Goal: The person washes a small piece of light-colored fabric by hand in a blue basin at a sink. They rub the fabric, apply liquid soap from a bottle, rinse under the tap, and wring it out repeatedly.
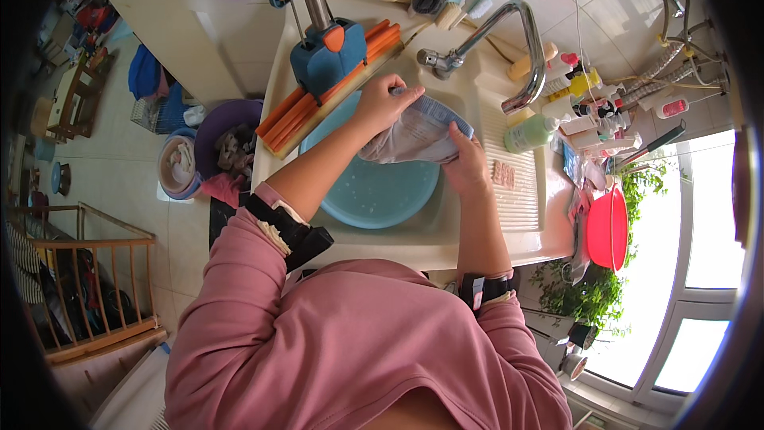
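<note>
A wet-looking light grey cloth garment with a bluish band (418, 131) is stretched between my two hands above a light blue basin (382, 191). My left hand (385, 103) grips its upper left edge, thumb pointing right. At the right end of the band my right hand (466, 158) pinches the cloth, thumb on top. Water with a few bubbles shows in the basin, which stands in the cream sink (447, 205). Folds hide the garment's exact kind.
An orange sponge mop (330, 60) leans across the sink's left side. The chrome faucet (529, 40) arches over the right. A green bottle (532, 134) and several others crowd the ribbed drainboard (521, 199). A red basin (608, 229) hangs right; a purple tub (208, 143) stands left.
</note>
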Demonstrator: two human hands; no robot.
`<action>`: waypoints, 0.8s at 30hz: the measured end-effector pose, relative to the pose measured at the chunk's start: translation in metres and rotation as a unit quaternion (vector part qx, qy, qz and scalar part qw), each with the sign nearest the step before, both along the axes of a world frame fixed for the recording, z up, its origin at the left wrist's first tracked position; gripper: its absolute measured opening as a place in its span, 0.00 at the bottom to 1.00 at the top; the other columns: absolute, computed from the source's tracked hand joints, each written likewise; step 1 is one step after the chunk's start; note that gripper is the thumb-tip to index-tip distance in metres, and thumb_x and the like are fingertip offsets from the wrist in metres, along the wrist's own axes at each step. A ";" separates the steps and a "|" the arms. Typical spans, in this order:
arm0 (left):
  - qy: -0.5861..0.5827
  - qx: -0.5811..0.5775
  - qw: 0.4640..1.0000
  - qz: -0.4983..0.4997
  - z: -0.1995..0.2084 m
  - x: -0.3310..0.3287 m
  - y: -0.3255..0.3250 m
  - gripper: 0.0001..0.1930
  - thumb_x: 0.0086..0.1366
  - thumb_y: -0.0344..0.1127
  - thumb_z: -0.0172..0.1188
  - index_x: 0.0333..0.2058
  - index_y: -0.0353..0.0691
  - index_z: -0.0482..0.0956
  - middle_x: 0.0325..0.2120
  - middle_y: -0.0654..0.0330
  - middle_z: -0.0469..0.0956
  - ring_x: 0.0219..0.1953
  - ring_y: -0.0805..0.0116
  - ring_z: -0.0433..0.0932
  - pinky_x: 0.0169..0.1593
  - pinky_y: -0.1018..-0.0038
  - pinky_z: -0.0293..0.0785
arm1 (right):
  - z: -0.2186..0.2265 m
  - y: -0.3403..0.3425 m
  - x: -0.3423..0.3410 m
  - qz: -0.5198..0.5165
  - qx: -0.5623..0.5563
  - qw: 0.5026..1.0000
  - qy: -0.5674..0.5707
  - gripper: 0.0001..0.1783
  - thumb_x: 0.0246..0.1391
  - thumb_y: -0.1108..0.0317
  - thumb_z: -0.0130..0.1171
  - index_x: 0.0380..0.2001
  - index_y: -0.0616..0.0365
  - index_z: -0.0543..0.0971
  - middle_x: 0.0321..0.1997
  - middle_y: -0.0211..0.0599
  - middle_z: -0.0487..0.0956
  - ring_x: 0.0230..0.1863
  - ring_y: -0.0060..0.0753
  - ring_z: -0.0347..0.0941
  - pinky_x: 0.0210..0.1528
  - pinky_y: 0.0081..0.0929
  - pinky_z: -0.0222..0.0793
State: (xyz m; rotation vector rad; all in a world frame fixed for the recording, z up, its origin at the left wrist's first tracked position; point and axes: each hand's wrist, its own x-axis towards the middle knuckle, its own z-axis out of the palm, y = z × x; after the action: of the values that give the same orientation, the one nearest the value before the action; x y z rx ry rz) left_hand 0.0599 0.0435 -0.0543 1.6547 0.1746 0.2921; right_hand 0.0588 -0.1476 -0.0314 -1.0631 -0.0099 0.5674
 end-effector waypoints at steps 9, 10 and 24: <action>-0.101 0.076 0.992 -0.004 0.004 -0.015 -0.017 0.12 0.48 0.34 0.68 0.28 0.38 0.73 0.26 0.61 0.75 0.30 0.69 0.74 0.35 0.73 0.70 | -0.018 -0.001 0.039 -0.112 0.148 0.971 0.151 0.17 0.62 0.57 0.45 0.43 0.59 0.73 0.45 0.40 0.76 0.49 0.38 0.72 0.52 0.39 0.68; -0.144 0.108 0.983 0.025 0.013 -0.021 -0.026 0.11 0.48 0.32 0.67 0.28 0.39 0.73 0.27 0.60 0.75 0.31 0.66 0.75 0.35 0.72 0.71 | -0.022 0.001 0.043 -0.142 0.115 0.972 0.147 0.17 0.62 0.55 0.46 0.40 0.57 0.73 0.41 0.38 0.76 0.46 0.36 0.73 0.50 0.38 0.69; -0.056 0.232 0.970 0.040 0.053 -0.027 -0.066 0.06 0.54 0.33 0.58 0.30 0.44 0.70 0.22 0.55 0.76 0.26 0.50 0.76 0.28 0.58 0.70 | -0.028 0.041 0.006 -0.096 0.050 0.993 0.054 0.19 0.61 0.55 0.39 0.46 0.54 0.70 0.41 0.36 0.76 0.43 0.37 0.73 0.43 0.35 0.71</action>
State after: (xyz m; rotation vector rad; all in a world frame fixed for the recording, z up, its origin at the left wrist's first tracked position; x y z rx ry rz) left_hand 0.0332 -0.0225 -0.0014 2.0897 0.0921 0.5165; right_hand 0.0644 -0.1063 -0.0591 -0.9237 0.1558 0.4456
